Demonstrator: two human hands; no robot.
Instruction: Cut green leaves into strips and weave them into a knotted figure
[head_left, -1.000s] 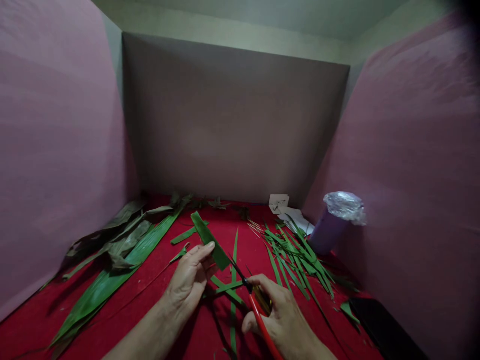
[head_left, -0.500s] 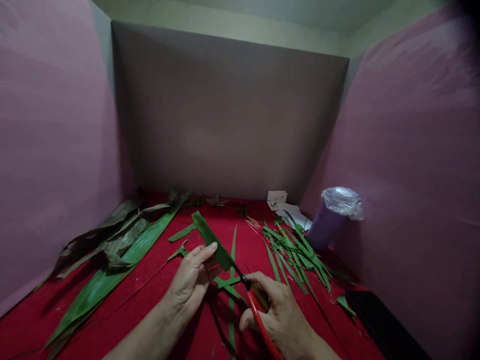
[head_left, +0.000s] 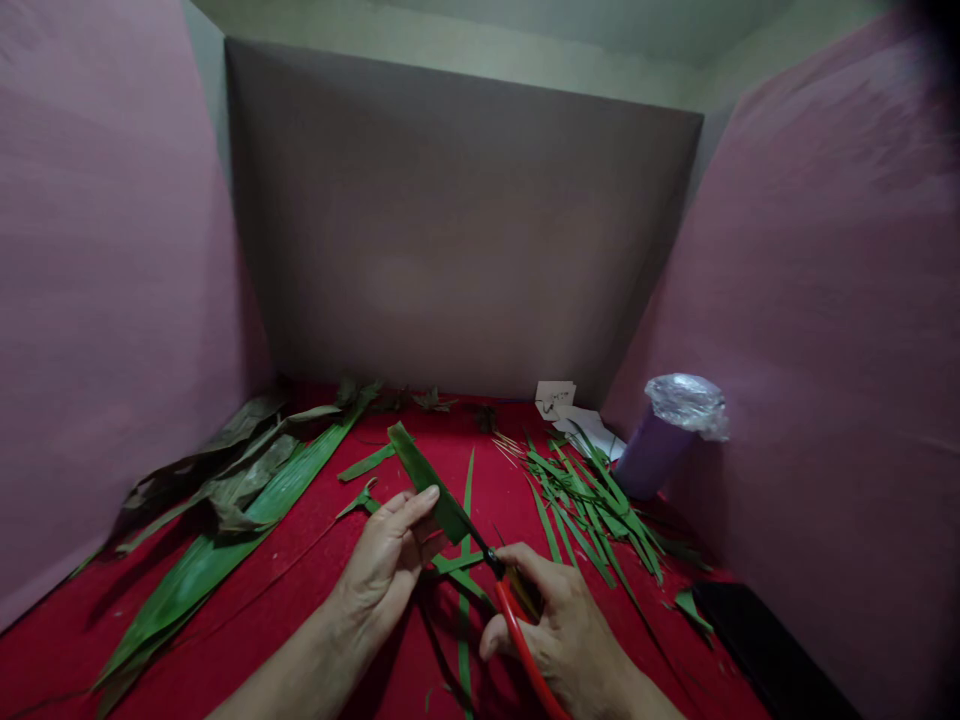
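Note:
Near the middle, my left hand [head_left: 394, 550] pinches a green leaf strip [head_left: 421, 470] between thumb and fingers, its far end tilted up and to the left. My right hand [head_left: 559, 620] is wrapped round red-handled scissors [head_left: 517, 630]. Their dark blades lie along the right edge of the leaf strip; whether the blades are parted I cannot tell. Below the hands, narrow green strips [head_left: 464, 640] lie crossed on the red cloth [head_left: 300, 620]. A short cut piece of leaf [head_left: 367, 462] rests just beyond my left hand.
Long green leaves [head_left: 195, 590] and withered leaves [head_left: 247, 480] lie on the left. On the right are a pile of thin strips [head_left: 592, 500], thin sticks [head_left: 508, 448], white papers [head_left: 589, 430], a purple container [head_left: 652, 455] topped with clear plastic, and a black flat object [head_left: 765, 645].
Almost nothing differs. The leaf strip and my left hand sit very slightly further right, and the scissors remain at the strip's edge.

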